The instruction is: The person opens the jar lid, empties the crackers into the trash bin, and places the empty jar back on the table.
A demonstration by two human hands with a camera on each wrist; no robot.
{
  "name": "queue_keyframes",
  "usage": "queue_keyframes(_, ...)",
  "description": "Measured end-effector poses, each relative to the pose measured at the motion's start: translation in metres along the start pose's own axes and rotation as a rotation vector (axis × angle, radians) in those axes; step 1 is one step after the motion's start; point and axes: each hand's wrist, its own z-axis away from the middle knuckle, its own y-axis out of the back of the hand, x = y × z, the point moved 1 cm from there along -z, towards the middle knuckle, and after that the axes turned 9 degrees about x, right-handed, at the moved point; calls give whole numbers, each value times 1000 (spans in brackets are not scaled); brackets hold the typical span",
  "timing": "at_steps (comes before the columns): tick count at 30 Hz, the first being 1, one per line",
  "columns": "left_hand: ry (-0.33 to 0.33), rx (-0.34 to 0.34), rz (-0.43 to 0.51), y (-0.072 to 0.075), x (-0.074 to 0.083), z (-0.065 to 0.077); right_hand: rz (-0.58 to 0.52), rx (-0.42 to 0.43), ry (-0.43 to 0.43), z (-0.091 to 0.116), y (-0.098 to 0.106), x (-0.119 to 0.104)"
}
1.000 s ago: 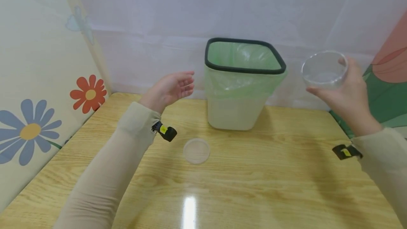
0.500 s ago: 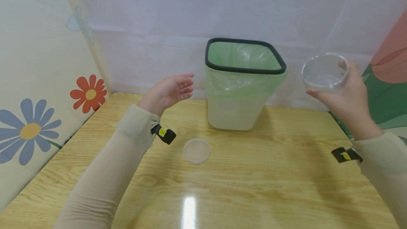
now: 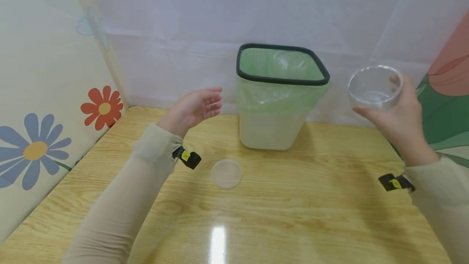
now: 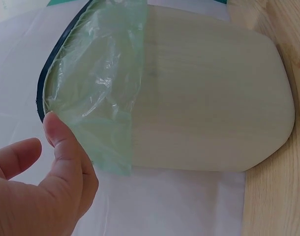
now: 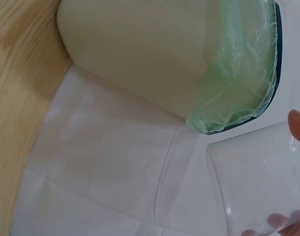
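My right hand (image 3: 401, 119) grips a clear round plastic container (image 3: 373, 89) by its side, in the air at the right, with its mouth tilted toward me. In the right wrist view, a thumb and fingertips hold opposite sides of the container (image 5: 258, 177). To the left, my left hand (image 3: 194, 109) is raised beside the bin with loosely curled fingers and nothing in it. A pale trash bin (image 3: 269, 129) stands between the hands, lined with a green bag (image 3: 275, 99) under a black rim. A clear round disc like a lid (image 3: 226, 173) lies flat on the table.
The wooden table (image 3: 300, 211) runs back to a white cloth backdrop (image 3: 190, 19). A flower-patterned panel (image 3: 40, 76) rises along the left side, and another printed panel (image 3: 447, 105) stands at the far right.
My right hand has lowered slightly with the container still in its grip. The left hand has sunk a little too. The bin and the disc stay where they were.
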Motion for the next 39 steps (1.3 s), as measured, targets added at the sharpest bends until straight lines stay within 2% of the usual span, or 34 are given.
queue_keyframes(10,2,3,-13,4,-4,3,1,-9,-33,6,1,2)
queue_keyframes(21,-5,-2,-12,9,-9,6,-17,-3,-20,12,-1,7)
queue_keyframes(39,-11,-15,-30,16,-17,7,-29,-25,-111,22,-2,16)
